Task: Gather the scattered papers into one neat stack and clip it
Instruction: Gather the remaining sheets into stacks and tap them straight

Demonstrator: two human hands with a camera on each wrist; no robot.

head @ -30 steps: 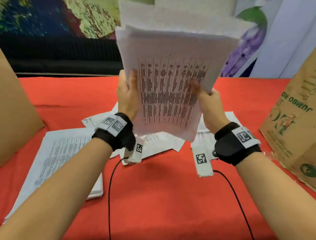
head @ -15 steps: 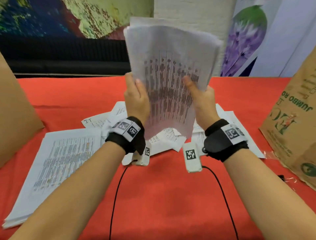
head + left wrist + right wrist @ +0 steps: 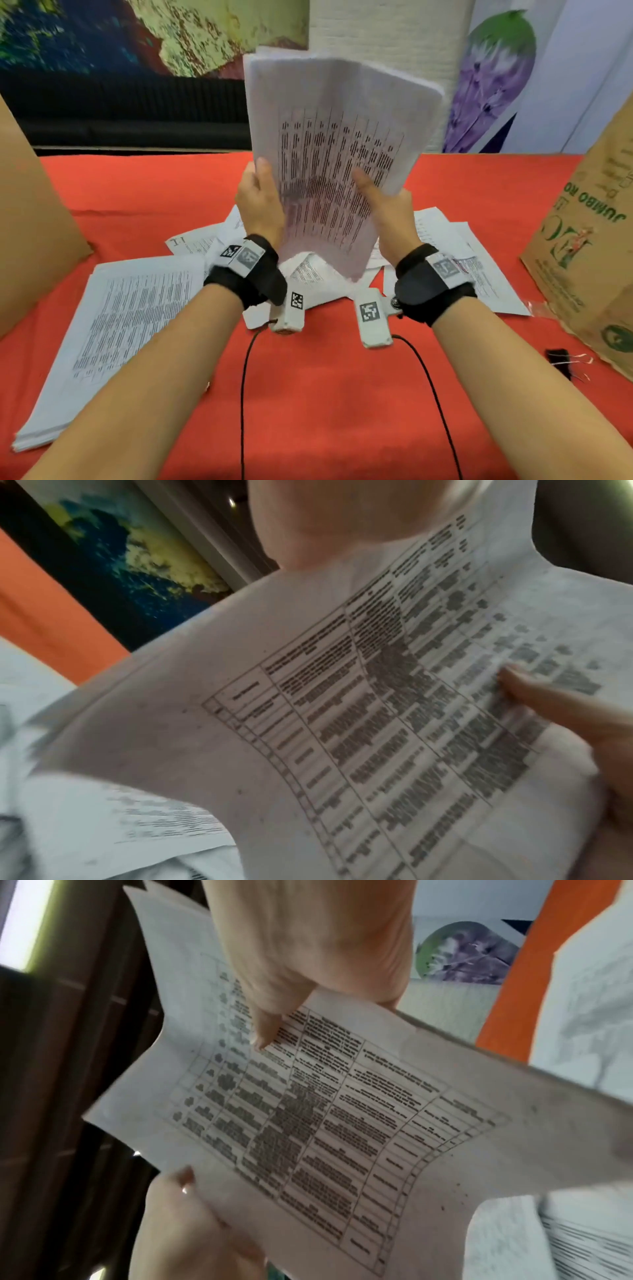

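- We see the right hand [image 3: 308,947] at top, thumb laid flat on the printed face of the paper bundle [image 3: 325,1123], tip on the table columns.
- Paper bundle held up and tilted, bowed in the middle; top sheet carries a ruled table with dark text blocks, too blurred to read.
- Left hand [image 3: 192,1229] at bottom left, thumb tip over the bundle's lower edge.
- More sheet edges fan out behind the top corner of the bundle.
- Loose papers [image 3: 555,1240] lie at bottom right, more white sheets at right edge.
- Orange desk [image 3: 507,1010] shows as a strip at upper right.
- Purple-and-green picture [image 3: 466,953] behind; dark panels [image 3: 61,1069] on the left.
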